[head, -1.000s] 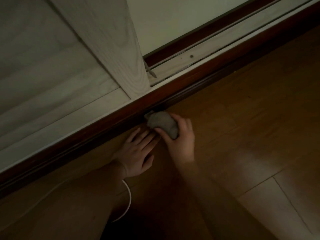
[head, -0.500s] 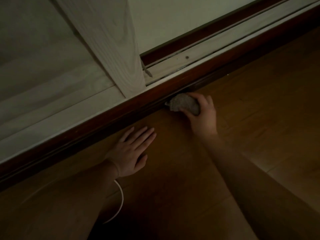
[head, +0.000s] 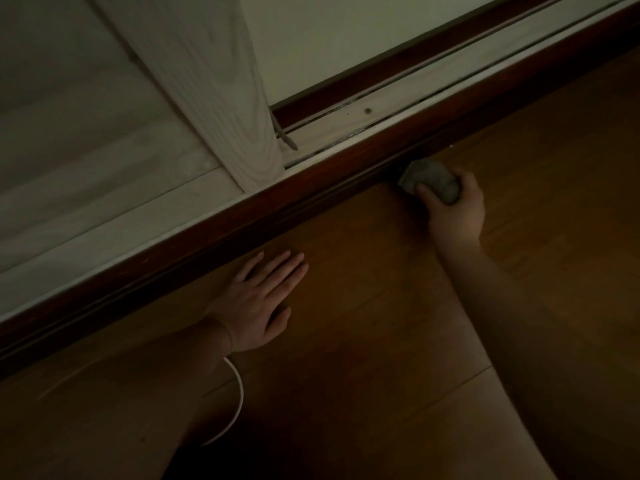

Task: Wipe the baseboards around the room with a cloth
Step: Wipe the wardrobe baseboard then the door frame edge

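Note:
A dark red-brown baseboard (head: 263, 209) runs diagonally from lower left to upper right, between the wooden floor and a pale sliding-door track. My right hand (head: 453, 211) grips a balled grey cloth (head: 429, 178) and holds it against the foot of the baseboard, right of centre. Fingers and thumb curl round the cloth. My left hand (head: 258, 299) lies flat on the floor with fingers spread, just in front of the baseboard, well to the left of the cloth.
A pale wooden sliding door (head: 214, 91) stands above the baseboard, its edge ending at the track (head: 388, 109). A thin white cord (head: 237, 400) loops on the wooden floor (head: 381, 323) below my left wrist. The room is dim.
My right hand has slid the cloth to the right along the baseboard, away from my left hand. My left hand has stayed flat on the floor.

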Tool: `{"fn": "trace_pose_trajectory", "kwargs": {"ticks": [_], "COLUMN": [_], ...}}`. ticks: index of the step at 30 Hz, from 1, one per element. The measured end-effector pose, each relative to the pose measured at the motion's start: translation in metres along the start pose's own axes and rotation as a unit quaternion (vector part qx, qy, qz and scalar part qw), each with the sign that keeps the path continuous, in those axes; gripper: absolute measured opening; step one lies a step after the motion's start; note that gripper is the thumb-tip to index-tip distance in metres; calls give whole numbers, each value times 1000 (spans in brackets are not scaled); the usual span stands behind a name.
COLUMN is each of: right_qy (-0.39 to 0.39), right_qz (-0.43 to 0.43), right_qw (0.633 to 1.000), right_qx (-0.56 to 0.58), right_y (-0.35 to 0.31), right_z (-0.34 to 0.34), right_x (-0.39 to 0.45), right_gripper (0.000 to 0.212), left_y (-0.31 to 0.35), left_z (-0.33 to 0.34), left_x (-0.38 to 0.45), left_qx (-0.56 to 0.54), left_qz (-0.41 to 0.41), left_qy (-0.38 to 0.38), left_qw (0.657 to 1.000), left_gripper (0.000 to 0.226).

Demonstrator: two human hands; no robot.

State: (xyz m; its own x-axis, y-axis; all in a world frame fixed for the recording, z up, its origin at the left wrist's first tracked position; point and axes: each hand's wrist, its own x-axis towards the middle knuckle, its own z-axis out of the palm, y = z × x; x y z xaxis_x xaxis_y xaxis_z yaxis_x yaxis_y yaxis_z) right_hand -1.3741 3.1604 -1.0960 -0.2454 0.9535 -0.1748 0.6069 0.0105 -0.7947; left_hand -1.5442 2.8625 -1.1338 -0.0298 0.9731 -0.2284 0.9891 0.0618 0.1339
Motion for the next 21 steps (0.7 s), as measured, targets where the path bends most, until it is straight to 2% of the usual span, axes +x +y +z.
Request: {"fn": "trace_pose_trajectory", "kwargs": {"ticks": [6,10,12,15,21], "right_qy": [-87,-136,-138,-138,-105], "right_qz": [-81,-167,-173,-194,-198], "right_qw": [987,974,973,971,974], "right_qx": [105,71,58,27,-31], "right_y": [-34,-52,-56,-56,-47], "right_z": [46,74,81,76,25], "right_x": [-106,-143,-142,-127,-58], "right_gripper": [49,46,46,44,42], "left_y": [0,0,0,0,1], "left_z": [-1,3,4,1,-1], "left_x": [0,1,1,1,0], "left_qx": [9,32,42,37,4], "left_qz": [-5,4,10,12,3], "left_qy": [1,35,45,30,6], "left_qw": [1000,999,998,999,1000], "left_gripper": [74,69,66,74,74]}}
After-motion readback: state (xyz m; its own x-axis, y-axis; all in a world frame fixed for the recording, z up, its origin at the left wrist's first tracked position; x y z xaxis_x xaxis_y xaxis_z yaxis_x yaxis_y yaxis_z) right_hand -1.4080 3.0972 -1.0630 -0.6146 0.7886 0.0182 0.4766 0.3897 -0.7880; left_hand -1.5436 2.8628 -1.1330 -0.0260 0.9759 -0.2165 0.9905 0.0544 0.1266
